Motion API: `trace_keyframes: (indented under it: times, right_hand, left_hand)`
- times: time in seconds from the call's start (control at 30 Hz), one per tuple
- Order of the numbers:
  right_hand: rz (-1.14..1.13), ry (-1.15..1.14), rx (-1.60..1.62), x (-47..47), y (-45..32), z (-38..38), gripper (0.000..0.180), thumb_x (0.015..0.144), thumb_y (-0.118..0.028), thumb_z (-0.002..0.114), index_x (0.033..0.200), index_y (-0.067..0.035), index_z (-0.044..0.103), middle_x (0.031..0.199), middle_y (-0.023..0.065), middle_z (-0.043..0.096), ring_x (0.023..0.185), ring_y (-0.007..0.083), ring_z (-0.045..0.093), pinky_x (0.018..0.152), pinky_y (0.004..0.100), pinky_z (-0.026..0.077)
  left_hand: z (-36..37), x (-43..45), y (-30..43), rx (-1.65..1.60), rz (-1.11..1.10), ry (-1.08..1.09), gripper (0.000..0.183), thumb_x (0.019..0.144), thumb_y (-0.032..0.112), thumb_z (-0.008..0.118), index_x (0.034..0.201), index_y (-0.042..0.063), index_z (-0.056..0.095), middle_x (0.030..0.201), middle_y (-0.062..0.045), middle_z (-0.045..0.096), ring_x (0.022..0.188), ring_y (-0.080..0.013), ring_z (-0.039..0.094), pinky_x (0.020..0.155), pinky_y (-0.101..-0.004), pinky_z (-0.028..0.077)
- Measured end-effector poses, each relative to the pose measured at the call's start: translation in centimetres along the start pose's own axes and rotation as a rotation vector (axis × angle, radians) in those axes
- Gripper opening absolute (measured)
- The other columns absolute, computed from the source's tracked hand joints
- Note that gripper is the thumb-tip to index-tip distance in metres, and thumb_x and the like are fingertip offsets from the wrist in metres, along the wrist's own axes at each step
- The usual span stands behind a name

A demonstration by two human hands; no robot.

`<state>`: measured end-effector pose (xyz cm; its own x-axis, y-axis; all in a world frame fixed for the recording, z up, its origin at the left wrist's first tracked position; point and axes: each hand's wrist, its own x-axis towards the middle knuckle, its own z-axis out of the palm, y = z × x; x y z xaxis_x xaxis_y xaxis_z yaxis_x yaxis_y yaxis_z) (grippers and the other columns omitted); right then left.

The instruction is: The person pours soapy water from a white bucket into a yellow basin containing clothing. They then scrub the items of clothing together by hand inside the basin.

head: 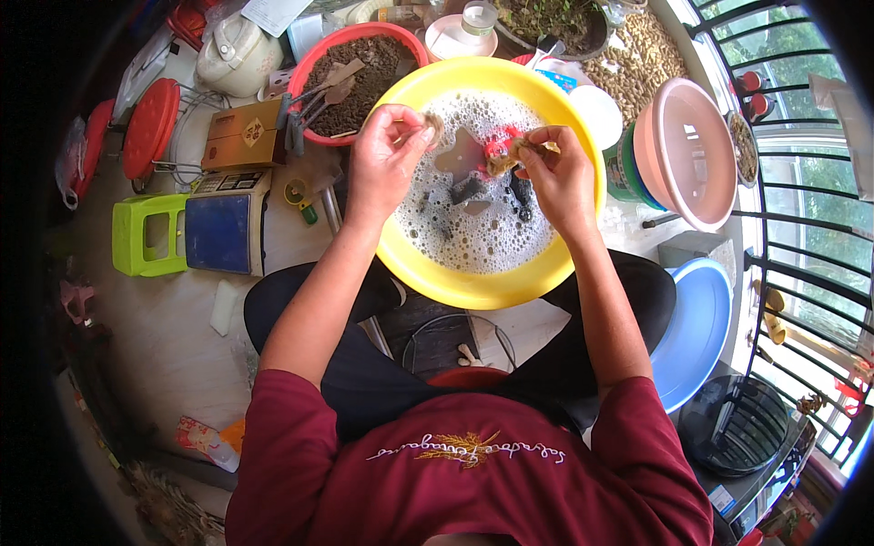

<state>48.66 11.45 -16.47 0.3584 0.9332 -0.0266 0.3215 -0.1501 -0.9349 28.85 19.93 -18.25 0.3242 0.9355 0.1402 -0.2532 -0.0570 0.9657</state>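
Observation:
Soapy water with white foam (491, 239) fills a yellow plastic basin (478, 295) in front of me. My left hand (384, 164), at the basin's left side, pinches a small tan wad of wet fabric (433, 127) above the foam. Between the thumb and fingers of my right hand (565, 183) is a brownish piece of wet cloth (502, 165), its lower part hanging to the water. Something red (500, 142) shows right beside that cloth. Dark cloth pieces (466, 191) float in the suds; foam hides parts of them.
A red basin of soil (362, 51) with hand tools stands behind on the left. Peanuts (642, 61) cover the floor at the back right. A pink basin (686, 153) and blue basin (696, 334) stand on the right, near window bars. Leftward are a scale (225, 232) and green stool (130, 235).

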Motion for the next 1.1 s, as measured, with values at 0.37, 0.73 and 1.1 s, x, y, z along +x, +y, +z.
trace_keyframes:
  times: [0.37, 0.73, 1.1]
  right_hand:
    - [0.034, -0.175, -0.433, 3.5, 7.6, 7.6, 0.027, 0.075, 0.003, 0.044, 0.097, -0.001, 0.057, 0.1, 0.0211, 0.058, 0.086, 0.0325, 0.061, 0.077, 0.039, 0.047]
    - [-0.062, -0.272, -0.386, 3.3, -2.6, 1.6, 0.015, 0.082, -0.002, 0.054, 0.094, -0.001, 0.064, 0.086, 0.0184, 0.066, 0.075, 0.0255, 0.067, 0.067, 0.0337, 0.053]
    - [-0.033, -0.609, 0.121, 3.1, -9.5, -0.9, 0.028, 0.079, 0.005, 0.06, 0.107, 0.006, 0.056, 0.103, 0.0115, 0.062, 0.094, 0.0172, 0.062, 0.088, 0.0288, 0.048]
  left_hand:
    - [-0.2, -1.5, -6.6, 0.288, -0.533, -0.166, 0.027, 0.077, -0.01, 0.048, 0.1, -0.002, 0.059, 0.097, -0.01, 0.06, 0.08, -0.0165, 0.06, 0.07, -0.0289, 0.052]
    - [0.7, -0.2, -0.4, 0.238, -0.331, -0.228, 0.026, 0.082, -0.01, 0.047, 0.105, 0.0, 0.052, 0.1, -0.006, 0.053, 0.073, -0.0106, 0.058, 0.059, -0.0237, 0.052]
    - [1.9, 0.3, 2.6, -0.291, -0.384, -0.309, 0.037, 0.082, 0.001, 0.054, 0.119, -0.001, 0.051, 0.108, -0.008, 0.059, 0.094, -0.0142, 0.058, 0.082, -0.0263, 0.048]
